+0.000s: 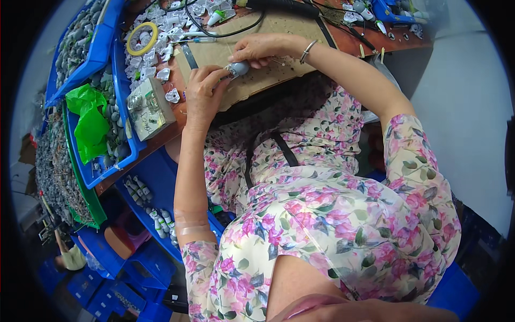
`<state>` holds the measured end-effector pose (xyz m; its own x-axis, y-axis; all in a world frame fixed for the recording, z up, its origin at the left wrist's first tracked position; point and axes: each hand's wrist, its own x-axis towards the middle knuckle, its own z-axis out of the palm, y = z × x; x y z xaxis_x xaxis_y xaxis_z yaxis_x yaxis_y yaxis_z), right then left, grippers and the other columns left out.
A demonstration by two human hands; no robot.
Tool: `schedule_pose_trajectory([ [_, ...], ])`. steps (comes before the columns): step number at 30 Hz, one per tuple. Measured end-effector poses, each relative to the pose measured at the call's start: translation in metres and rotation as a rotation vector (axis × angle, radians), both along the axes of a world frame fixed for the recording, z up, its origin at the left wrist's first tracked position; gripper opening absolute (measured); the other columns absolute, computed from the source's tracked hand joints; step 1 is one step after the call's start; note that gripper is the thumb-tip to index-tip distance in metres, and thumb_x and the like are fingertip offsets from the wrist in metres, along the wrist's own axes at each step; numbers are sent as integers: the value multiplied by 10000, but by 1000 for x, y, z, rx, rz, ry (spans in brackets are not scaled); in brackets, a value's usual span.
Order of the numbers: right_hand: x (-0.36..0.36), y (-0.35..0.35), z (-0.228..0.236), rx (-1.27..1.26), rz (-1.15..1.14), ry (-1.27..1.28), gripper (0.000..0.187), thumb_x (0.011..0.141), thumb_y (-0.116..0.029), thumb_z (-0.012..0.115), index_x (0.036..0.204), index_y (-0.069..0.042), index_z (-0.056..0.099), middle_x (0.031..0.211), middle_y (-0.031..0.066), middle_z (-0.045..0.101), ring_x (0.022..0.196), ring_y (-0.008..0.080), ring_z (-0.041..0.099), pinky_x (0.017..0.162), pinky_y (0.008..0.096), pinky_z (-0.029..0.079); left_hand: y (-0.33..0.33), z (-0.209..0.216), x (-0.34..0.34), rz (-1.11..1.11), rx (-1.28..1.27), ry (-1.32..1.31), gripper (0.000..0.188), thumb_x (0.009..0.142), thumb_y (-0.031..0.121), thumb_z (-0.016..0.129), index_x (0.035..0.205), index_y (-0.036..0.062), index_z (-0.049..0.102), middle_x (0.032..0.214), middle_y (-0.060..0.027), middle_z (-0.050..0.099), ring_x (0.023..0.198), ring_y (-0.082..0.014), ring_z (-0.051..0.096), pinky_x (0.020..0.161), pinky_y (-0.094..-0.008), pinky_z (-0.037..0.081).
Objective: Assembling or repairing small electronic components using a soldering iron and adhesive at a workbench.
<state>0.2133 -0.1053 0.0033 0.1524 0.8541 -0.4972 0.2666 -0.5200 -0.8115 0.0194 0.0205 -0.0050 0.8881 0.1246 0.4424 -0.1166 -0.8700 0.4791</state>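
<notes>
My left hand [204,91] pinches a small rounded grey piece [240,68] with a clear or whitish end, just above a brown cardboard sheet [289,29]. Its fingertips sit on the whitish end, at the left of the piece. From the other side my right hand [256,48] reaches over, fingers curled and closed close against the grey part. Whatever lies between those right fingers is hidden. Near my left hand, several white translucent plastic parts [163,74] lie scattered on the reddish tabletop.
A yellow tape roll [130,40], pens and a black cable [262,22] lie on the table. At its left edge stands a small box [153,112]. Further left are blue bins [122,102] of grey pieces and a green plastic bag [88,126]. Below, a blue tray [155,193] holds white-and-grey parts.
</notes>
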Motion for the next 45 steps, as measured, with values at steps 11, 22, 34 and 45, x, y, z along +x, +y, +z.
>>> schedule_pose_trajectory([
  [11,-8,-9,22,29,181,-69,532,867,-524,677,1167,-85,661,920,27,665,692,96,625,562,250,507,1,-4,-6,42,-1,-99,341,773,41,742,1098,46,640,981,-112,663,922,-326,597,799,-406,483],
  [22,-47,-46,15,291,-316,584,430,915,-240,710,1260,-31,561,1035,101,686,848,116,674,663,229,573,-1,0,-33,302,-140,-385,366,832,4,703,1184,58,615,997,-70,682,919,-269,595,752,-356,486],
  [34,-94,-48,-9,801,-273,1975,552,986,-428,576,1258,49,528,953,93,570,755,146,576,515,208,512,-19,-15,-49,293,-109,-264,237,874,18,658,1110,32,631,922,-84,664,838,-266,584,735,-365,477],
  [45,-98,-38,-6,767,-315,1937,548,980,-488,557,1214,7,541,924,65,570,730,105,534,549,209,475,-22,-11,-44,279,-141,-217,242,896,52,639,1137,28,634,942,-111,677,847,-294,620,767,-376,493],
])
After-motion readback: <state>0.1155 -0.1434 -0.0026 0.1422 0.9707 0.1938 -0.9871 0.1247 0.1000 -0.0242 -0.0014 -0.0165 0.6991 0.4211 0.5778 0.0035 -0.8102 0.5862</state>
